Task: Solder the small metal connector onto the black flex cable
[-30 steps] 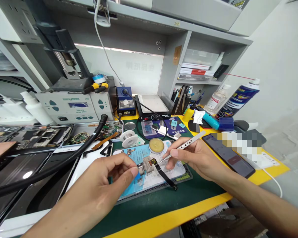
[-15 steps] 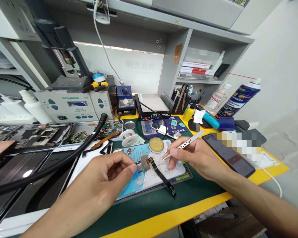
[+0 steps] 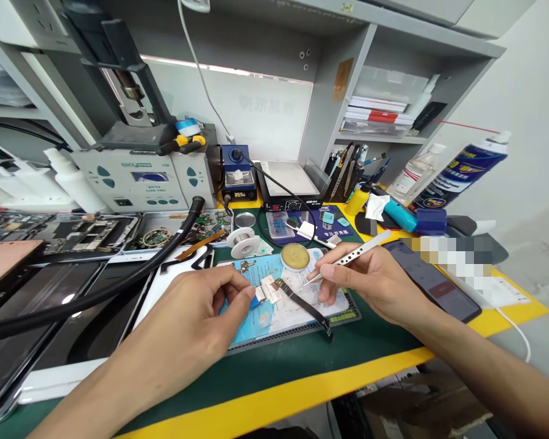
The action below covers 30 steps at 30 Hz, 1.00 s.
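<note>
Between its thumb and fingertips, my left hand (image 3: 213, 308) pinches the blue end (image 3: 255, 300) of a small part with a shiny metal plate (image 3: 271, 288). A black flex cable (image 3: 304, 305) runs from beside the plate toward the mat's front edge. Silver tweezers (image 3: 360, 251) with a row of holes rest in my right hand (image 3: 363, 277), their tips a little right of the cable and apart from it. Beneath lies a blue-and-white work pad (image 3: 256, 332). A round tin of yellowish paste (image 3: 295, 256) sits behind the cable.
A solder spool (image 3: 243, 242) stands behind the pad. On the left, a thick black hose (image 3: 165, 259) crosses over several phone parts. A phone (image 3: 432, 277) lies at right. Behind are a hot air station (image 3: 141, 180), a soldering station (image 3: 238, 177) and a heating plate (image 3: 288, 183).
The view has shifted, so the bench appears moved. The metal plate in my left hand has tilted and now catches bright light. Both hands keep their grips.
</note>
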Tool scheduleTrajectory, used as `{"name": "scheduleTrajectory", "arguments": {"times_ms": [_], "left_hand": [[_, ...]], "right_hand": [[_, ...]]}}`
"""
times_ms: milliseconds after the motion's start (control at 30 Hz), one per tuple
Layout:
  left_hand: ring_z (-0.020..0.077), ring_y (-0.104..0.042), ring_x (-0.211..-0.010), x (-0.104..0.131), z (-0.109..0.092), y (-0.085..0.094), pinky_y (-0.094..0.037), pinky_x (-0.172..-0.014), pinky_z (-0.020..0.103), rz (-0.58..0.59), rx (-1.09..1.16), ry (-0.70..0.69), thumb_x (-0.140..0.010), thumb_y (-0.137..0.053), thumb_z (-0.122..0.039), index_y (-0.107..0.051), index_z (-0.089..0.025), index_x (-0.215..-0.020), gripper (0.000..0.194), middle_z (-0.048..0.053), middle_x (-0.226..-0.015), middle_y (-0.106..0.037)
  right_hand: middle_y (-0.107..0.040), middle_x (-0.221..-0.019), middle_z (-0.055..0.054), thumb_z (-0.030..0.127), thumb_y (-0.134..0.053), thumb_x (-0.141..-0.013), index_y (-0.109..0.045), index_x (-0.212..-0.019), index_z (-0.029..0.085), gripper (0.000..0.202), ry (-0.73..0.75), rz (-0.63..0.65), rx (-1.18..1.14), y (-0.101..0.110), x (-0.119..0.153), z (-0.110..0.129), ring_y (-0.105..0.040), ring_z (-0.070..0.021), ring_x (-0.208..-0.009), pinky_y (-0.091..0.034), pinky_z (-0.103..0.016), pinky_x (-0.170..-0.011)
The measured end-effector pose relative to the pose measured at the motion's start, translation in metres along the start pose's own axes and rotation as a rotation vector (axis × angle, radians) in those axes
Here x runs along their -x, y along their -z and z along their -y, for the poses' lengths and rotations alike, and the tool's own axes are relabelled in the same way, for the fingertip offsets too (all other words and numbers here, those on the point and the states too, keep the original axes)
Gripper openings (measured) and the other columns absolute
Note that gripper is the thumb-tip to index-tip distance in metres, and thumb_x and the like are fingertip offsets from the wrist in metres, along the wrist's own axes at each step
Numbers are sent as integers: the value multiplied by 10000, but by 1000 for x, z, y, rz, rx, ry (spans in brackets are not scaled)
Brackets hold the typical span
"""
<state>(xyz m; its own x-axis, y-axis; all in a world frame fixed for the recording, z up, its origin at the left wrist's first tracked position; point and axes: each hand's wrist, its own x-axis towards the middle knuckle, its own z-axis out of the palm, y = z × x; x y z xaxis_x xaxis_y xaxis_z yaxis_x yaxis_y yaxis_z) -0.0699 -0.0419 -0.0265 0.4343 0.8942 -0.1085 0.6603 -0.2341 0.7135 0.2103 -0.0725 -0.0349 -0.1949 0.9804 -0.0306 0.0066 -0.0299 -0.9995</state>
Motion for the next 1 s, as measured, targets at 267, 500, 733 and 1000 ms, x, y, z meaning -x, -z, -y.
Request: {"name": "scheduleTrajectory", "arguments": {"times_ms": [267,500,733,1000], "left_hand": [[155,-394,-479,2,3,-6,-252,-450,285,-93,-183,-35,-841,-660,-687,-736,-253,-1004,470,-56,-538,-396],[146,-379,-441,2,7,-8,-225,-425,282,-125,-210,-106,-882,-646,-605,-719,-260,-922,356,-61,-494,-410],[134,-374,-444,2,10,-11,-228,-408,258,-179,-212,-153,-890,-654,-496,-715,-277,-883,227,-68,-501,-414],[132,-370,-436,1,9,-11,-233,-389,254,-190,-195,-169,-885,-656,-487,-719,-271,-860,227,-66,-493,-409]], "right_hand": [[-805,-704,-78,441,-848,-908,-802,-956,144,304,-1,-59,152,-9,3,4,-696,-136,-567,-586,-224,-555],[-786,-685,-60,434,-805,-935,-828,-971,159,278,28,-58,283,-13,3,0,-676,-132,-551,-548,-213,-506],[-800,-731,-69,442,-768,-957,-840,-984,172,281,29,-71,407,-13,5,-2,-675,-142,-586,-511,-221,-514],[-777,-700,-53,385,-751,-951,-832,-943,162,238,67,-89,423,-18,5,1,-697,-137,-582,-519,-205,-515]]}}
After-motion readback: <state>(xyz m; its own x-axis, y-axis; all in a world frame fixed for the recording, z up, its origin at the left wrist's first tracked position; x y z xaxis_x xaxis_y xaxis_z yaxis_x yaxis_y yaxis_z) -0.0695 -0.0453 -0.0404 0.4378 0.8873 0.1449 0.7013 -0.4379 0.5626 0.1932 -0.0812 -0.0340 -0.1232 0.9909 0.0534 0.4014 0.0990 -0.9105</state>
